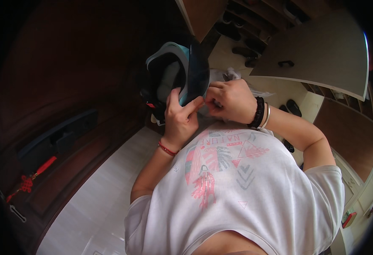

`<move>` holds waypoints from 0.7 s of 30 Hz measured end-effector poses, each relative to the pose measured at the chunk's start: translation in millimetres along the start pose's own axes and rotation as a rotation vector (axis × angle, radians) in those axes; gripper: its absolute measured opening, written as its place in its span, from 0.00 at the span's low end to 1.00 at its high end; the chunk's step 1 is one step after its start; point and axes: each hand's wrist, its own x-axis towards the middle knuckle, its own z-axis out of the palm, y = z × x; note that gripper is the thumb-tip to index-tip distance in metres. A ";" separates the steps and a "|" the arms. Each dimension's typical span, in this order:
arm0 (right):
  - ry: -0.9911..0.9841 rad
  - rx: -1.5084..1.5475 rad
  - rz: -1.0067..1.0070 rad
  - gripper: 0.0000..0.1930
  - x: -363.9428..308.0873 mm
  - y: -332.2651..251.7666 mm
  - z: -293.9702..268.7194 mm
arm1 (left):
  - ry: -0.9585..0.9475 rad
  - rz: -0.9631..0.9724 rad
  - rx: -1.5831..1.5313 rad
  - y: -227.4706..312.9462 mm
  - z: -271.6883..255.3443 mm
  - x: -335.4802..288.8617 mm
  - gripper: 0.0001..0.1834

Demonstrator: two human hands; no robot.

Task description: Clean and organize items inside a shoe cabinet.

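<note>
A light blue helmet [179, 50] with a dark visor [199, 63] is in front of me, its padded opening turned to the left. My left hand [180, 119] grips its lower edge, one finger reaching into the opening and another digit lying along the visor's bottom. Beside the visor's lower right edge, my right hand [233, 100] is closed, with thumb and fingers pinched together. Whatever it may hold is hidden by the fingers. The fingertips of both hands are close to each other.
A dark wooden door [67, 97] with a long handle [59, 136] and a red knotted ornament [26, 183] stands on the left. At upper right, a cabinet door [314, 55] hangs open by shoe shelves. Shoes [244, 52] lie on the floor. A clear plastic bag [261, 92] is behind my right hand.
</note>
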 end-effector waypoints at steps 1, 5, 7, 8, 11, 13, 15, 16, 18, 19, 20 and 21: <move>-0.006 -0.021 -0.014 0.04 -0.7 0.2 1.6 | -0.020 0.033 0.024 -1.3 -0.5 0.4 0.12; -0.048 -0.037 -0.027 0.04 -3.6 4.1 6.0 | -0.078 0.083 0.099 -4.4 2.7 1.6 0.11; -0.116 0.007 0.011 0.04 1.7 6.0 2.4 | -0.048 0.013 0.017 -5.6 2.2 0.4 0.11; -0.165 0.037 0.045 0.04 6.5 6.6 -4.3 | -0.032 -0.022 -0.025 -5.9 1.9 -0.2 0.11; -0.258 0.039 0.058 0.03 8.5 7.4 -12.2 | -0.013 -0.113 -0.127 -1.2 4.9 -4.2 0.10; -0.297 -0.006 0.035 0.04 7.5 8.0 -14.9 | -0.006 -0.114 -0.127 1.8 5.6 -7.1 0.09; -0.336 -0.062 0.006 0.03 5.4 7.0 -16.1 | -0.002 -0.121 -0.135 4.6 5.5 -8.4 0.09; -0.320 -0.063 -0.010 0.03 4.3 6.1 -16.6 | -0.002 -0.126 -0.143 7.6 4.1 -7.2 0.09; -0.286 -0.063 -0.044 0.03 3.2 5.0 -18.1 | -0.006 -0.132 -0.149 11.3 2.3 -6.2 0.09; -0.282 -0.059 -0.053 0.03 2.4 5.1 -18.7 | -0.011 -0.133 -0.148 12.3 1.6 -6.0 0.09; -0.278 -0.055 -0.063 0.03 1.3 5.4 -19.3 | -0.016 -0.134 -0.147 13.4 0.9 -5.8 0.09; -0.271 -0.052 -0.072 0.03 0.8 5.6 -19.8 | -0.023 -0.128 -0.146 14.5 -0.8 -4.7 0.09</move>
